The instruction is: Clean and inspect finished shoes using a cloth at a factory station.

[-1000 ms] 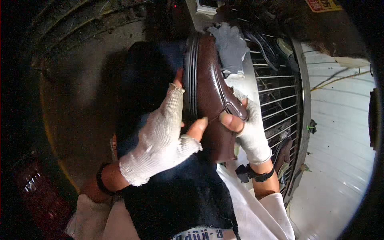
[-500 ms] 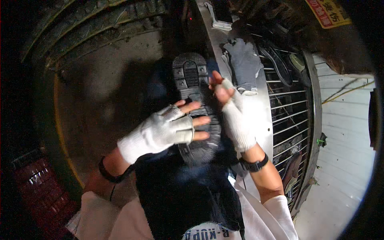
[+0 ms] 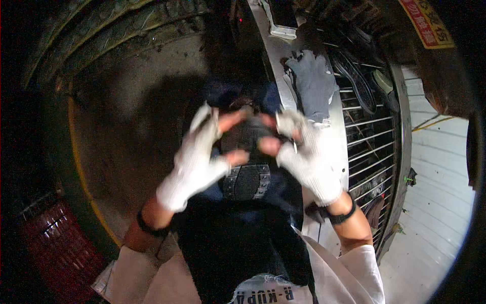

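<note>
Dark apron (image 3: 243,233), nearest the person: across the lap, the shoe lying above it.

Shoe (image 3: 244,138), one: over the lap between the hands, black sole upward. Studded end (image 3: 246,182) toward the person; half a second earlier it had pointed away, and before that the brown upper had shown from the side. By judgement, the handling in progress was a turning of the shoe, side to side and end for end.

Left hand (image 3: 196,159), white cropped-finger glove: earlier laid flat across the sole, by then drawn to its left side; fingers spread, well apart from the thumb.

Right hand (image 3: 310,157), matching glove: come in from beside the shoe to its right side; fingers likewise parted from the thumb.

Hard to make out: all fingertips, blurred; whether any pressed on the shoe could not be told. Hidden: the brown upper, underneath. Indistinct: the shoe's far end, blurred between the hands.

Surface (image 3: 276,58), right: grey cloth (image 3: 313,81) upon it, cloth or glove uncertain.

Wire rack (image 3: 369,148), beyond: footwear pieces on it, partly lost in shadow.
</note>
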Available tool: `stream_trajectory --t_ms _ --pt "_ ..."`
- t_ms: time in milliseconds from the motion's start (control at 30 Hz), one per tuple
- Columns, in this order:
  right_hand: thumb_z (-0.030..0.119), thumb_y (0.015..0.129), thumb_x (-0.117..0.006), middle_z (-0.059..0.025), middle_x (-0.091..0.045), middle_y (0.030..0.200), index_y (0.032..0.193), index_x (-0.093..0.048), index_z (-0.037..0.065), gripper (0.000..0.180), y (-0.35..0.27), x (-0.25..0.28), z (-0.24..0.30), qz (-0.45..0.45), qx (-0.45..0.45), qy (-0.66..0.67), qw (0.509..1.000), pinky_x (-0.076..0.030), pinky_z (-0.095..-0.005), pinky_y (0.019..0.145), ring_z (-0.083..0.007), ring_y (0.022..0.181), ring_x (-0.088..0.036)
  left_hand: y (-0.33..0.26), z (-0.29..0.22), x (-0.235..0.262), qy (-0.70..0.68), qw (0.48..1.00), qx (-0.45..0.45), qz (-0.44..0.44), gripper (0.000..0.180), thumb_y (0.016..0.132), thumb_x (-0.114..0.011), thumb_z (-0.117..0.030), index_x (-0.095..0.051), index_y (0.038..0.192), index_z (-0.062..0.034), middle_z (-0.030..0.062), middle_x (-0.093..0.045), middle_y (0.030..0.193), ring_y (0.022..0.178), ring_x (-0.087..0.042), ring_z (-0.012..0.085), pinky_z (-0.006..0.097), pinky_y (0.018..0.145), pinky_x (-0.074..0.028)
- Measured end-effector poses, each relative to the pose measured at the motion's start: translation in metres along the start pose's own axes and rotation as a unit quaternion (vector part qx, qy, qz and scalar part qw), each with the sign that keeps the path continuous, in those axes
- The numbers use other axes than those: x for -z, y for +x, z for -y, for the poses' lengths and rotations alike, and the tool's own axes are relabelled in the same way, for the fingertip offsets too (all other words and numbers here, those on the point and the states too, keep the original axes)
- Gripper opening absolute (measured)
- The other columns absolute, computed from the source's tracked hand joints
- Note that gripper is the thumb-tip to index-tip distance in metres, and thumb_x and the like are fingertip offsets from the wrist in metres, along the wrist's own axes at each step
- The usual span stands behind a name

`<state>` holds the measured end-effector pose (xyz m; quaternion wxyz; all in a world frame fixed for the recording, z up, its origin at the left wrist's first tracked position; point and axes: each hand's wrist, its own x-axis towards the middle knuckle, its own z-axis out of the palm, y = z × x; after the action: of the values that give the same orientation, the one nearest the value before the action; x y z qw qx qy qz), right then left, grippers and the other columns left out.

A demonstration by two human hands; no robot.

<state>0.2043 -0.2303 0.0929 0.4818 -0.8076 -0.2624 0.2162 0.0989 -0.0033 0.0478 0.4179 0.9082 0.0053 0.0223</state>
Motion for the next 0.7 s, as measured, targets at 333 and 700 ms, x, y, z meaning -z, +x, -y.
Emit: stream_trajectory --t_ms 333,700 --pt "0.014 0.079 -0.092 -0.0015 -0.063 0.105 0.105 -0.065 0.01 0.038 0.0 -0.008 -0.016 0.018 -0.137 0.34 0.93 -0.044 -0.0335 0.102 -0.0163 0.109 -0.058 -0.004 -0.006 -0.014 -0.194 0.979 0.04 -0.054 0.054 0.077 -0.09 -0.014 -0.072 0.128 -0.0079 0.0135 -0.069 0.111 0.107 -0.063 0.0347 0.048 0.098 -0.05" --pt "0.008 0.085 -0.085 0.0011 -0.054 0.103 0.121 -0.059 0.009 0.044 0.04 -0.028 -0.053 -0.032 -0.144 0.294 0.944 -0.045 -0.0277 0.09 -0.0118 0.1 -0.052 0.042 0.016 -0.023 -0.209 0.971 0.099 -0.051 0.058 0.084 -0.083 -0.009 -0.062 0.138 0.0016 0.0147 -0.068 0.124 0.112 -0.064 0.0266 0.037 0.1 -0.049"
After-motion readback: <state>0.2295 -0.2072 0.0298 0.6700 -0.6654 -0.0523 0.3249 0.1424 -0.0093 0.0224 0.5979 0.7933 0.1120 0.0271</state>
